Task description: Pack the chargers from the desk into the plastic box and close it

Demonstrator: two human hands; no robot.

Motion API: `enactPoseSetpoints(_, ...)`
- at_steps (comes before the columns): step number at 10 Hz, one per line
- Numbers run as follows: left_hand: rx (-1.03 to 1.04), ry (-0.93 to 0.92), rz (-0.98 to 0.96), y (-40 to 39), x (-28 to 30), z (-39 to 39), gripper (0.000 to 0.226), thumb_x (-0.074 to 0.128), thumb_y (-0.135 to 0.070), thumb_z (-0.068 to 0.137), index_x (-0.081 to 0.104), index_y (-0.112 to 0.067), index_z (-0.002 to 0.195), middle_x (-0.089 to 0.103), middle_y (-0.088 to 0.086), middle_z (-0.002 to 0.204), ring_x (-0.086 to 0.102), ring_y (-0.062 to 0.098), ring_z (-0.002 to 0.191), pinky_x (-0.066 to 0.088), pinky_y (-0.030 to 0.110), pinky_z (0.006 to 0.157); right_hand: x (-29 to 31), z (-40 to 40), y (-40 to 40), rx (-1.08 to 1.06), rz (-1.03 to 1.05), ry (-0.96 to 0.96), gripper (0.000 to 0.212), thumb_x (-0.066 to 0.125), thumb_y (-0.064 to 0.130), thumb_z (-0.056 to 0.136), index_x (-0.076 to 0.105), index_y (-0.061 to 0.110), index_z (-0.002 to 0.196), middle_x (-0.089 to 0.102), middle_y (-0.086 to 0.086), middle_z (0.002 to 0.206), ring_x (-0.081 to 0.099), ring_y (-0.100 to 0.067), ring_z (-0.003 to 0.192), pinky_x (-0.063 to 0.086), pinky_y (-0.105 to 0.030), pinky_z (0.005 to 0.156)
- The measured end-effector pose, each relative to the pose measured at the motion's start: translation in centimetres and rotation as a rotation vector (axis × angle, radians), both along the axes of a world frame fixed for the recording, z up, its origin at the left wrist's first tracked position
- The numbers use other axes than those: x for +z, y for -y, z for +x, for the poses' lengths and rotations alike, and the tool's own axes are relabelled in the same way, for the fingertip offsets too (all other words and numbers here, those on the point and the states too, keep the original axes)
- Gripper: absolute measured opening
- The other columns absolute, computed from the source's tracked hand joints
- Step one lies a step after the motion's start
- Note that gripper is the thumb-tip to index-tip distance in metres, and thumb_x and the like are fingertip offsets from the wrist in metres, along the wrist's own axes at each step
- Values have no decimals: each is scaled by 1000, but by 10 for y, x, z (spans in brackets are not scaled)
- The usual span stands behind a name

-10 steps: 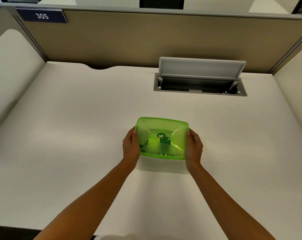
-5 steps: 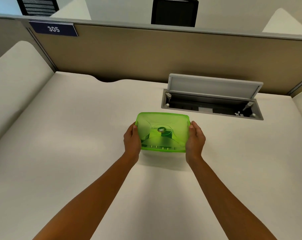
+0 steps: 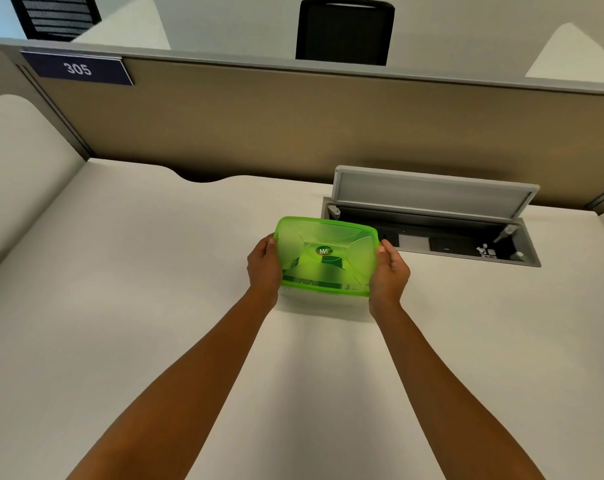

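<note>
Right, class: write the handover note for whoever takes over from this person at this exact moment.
Left hand: gripping the left end of the translucent green plastic box.
Right hand: gripping its right end.
The box sits on the white desk, near the open grey cable hatch, with its green lid on.
Done: dark shapes show through the lid, probably the chargers; none lie loose on the desk.
Left: check that the lid is pressed down all round, then let go.

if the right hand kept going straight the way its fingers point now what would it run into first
The right hand points away from the person, along the green box it holds. Straight ahead, it would likely first meet the open cable hatch in the desk, though depth is hard to judge.
</note>
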State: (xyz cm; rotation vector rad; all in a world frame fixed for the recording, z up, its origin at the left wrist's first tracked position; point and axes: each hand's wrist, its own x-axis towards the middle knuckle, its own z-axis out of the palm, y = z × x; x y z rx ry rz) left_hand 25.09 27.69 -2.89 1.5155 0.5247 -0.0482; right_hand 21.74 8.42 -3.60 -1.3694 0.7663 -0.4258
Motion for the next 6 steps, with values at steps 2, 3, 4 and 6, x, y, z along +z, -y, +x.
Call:
enactPoseSetpoints(2, -43, 11, -13, -2, 0, 10, 31, 43, -24, 103, 66, -15, 123, 67, 7, 122, 61, 28, 115, 50, 46, 102, 5, 8, -1, 13, -56, -25, 37, 49, 19, 100, 58, 5, 133, 62, -12, 131, 58, -23, 120, 48, -37, 104)
enactPoseSetpoints(3, -71, 25, -3, -5, 1, 8, 32, 43, -23, 104, 65, -13, 123, 67, 9, 124, 61, 27, 114, 50, 45, 101, 8, 5, -2, 27, -100, -43, 37, 48, 21, 101, 58, 7, 133, 63, -11, 130, 58, -22, 117, 50, -36, 102)
enactPoseSetpoints(4, -158, 58, 151, -8, 7, 2, 38, 37, -27, 105, 61, -9, 129, 65, 12, 126, 60, 30, 115, 49, 42, 98, 12, 3, -1, 69, -218, -56, 35, 46, 21, 101, 59, 7, 131, 65, -12, 125, 59, -19, 106, 51, -32, 94)
enactPoseSetpoints(6, -312, 132, 543, -15, 7, -31, 56, 29, -37, 106, 30, -7, 153, 37, 12, 158, 32, 28, 146, 26, 39, 120, 19, -16, -6, 163, -526, -68, 40, 41, 27, 103, 52, 5, 135, 61, -15, 130, 57, -31, 121, 45, -33, 97)
